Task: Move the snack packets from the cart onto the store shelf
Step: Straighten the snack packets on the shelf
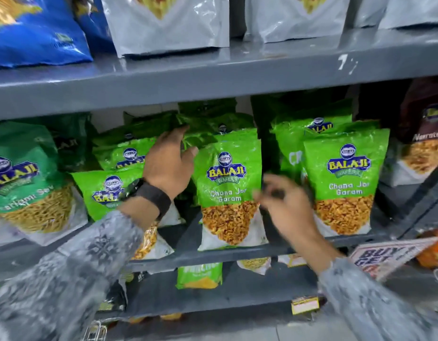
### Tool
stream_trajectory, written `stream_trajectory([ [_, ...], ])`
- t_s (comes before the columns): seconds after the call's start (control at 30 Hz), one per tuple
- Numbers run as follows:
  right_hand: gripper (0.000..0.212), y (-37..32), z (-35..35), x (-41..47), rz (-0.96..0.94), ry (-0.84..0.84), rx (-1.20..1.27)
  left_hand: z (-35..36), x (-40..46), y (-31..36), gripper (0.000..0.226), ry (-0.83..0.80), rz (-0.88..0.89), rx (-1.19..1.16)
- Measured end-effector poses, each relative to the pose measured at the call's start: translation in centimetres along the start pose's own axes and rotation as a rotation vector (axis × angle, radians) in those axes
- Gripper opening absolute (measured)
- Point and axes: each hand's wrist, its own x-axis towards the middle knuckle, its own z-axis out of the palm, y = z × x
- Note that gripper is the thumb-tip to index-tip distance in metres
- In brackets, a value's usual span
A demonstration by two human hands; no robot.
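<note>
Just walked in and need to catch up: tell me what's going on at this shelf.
A person is stocking green snack packets on the middle shelf. The left hand reaches among the packets at the back, beside the upright front packet. The right hand is blurred, in front of the gap between that packet and the right packet; it seems to hold nothing. Only a bit of wire, perhaps the cart, shows at the lower edge.

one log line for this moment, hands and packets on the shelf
phase: arranging | left hand: open, reaching among green packets at shelf back | right hand: blurred, beside front packet | middle shelf: packet upright
</note>
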Motion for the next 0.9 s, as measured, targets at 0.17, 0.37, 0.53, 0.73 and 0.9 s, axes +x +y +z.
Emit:
stream_trajectory([
  [0.17, 0.023, -5.6, 0.0, 8.3, 0.015, 0.074, 0.121, -0.9, 1.6, 0.7, 0.025, -0.068, -0.160, -0.109],
  [0.37, 0.025, -5.0, 0.3, 8.2, -0.008, 0.156, 0.005, -0.9, 2.2, 1.5, 0.030, -0.117, -0.069, 0.002],
  [0.53, 0.023, -4.4, 1.5, 2.6, -0.173, 0.383, -0.003, -5.3, 0.4, -3.5, 0.029, 0.084, 0.033, 0.003],
  [0.73, 0.034, -3.3, 13.6, -8.2, -0.188, -0.341, -0.251, -10.1, -2.9, -13.9, 0.041, -0.076, -0.209, -0.174],
  [0.9, 0.047, -1.3, 19.1, -8.7, -0.061, -0.473, -0.453, -10.4, -2.8, -17.1, 0.034, -0.200, -0.199, -0.328],
])
